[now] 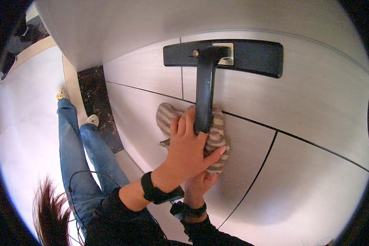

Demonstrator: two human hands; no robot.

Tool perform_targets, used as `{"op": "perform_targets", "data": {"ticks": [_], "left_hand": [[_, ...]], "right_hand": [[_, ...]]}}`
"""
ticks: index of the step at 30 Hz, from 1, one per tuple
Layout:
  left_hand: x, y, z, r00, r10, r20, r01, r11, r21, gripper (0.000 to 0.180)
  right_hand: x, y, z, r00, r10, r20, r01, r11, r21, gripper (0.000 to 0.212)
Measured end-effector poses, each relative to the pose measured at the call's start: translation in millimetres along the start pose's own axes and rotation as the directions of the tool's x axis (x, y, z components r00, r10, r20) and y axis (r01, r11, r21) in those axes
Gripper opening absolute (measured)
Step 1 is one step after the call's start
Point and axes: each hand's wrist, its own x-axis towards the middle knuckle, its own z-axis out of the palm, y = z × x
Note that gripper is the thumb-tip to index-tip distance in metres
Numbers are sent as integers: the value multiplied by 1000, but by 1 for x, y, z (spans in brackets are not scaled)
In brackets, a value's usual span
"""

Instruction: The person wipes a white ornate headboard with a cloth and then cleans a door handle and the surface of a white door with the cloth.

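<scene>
A black lever door handle (pixel 205 90) juts from a dark backplate (pixel 254 57) on a pale door. Behind and around its free end is a brown-and-cream striped cloth (pixel 168 117), bunched up. My left hand (pixel 186 145) is closed on the cloth at the handle's end, fingers on one side of the lever and thumb on the other. Just below, my right hand (pixel 199 186) is at the cloth's lower edge with its fingers curled; my left hand and wrist partly hide it. Black bands circle both wrists.
Dark grooves (pixel 274 139) cross the pale door panel. To the left lie a white floor (pixel 28 135), a beige strip (pixel 71 82) and a dark speckled strip (pixel 96 94). My jeans and light clogs (pixel 61 92) show there, with a thin black cable (pixel 71 192).
</scene>
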Motion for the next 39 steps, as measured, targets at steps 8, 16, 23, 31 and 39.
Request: {"op": "perform_targets", "data": {"ticks": [8,16,23,31,39], "left_hand": [[5,38,10,997,-80,13,79,994,79,54],[33,54,2,995,-9,-97,11,1000,19,62],[30,55,0,992,-87,87,90,996,-29,63],[23,49,7,996,-51,-75,65,977,203,58],[20,51,6,971,-207,121,214,976,-49,64]], "right_hand": [[-7,-24,2,974,-197,-111,182,974,-132,51],[6,-56,-10,893,-427,-144,380,885,-268,54],[7,-57,-18,965,-254,-59,226,928,-296,57],[15,-48,-30,969,-239,60,246,925,-290,56],[19,-46,-31,921,-377,95,384,846,-371,54]]}}
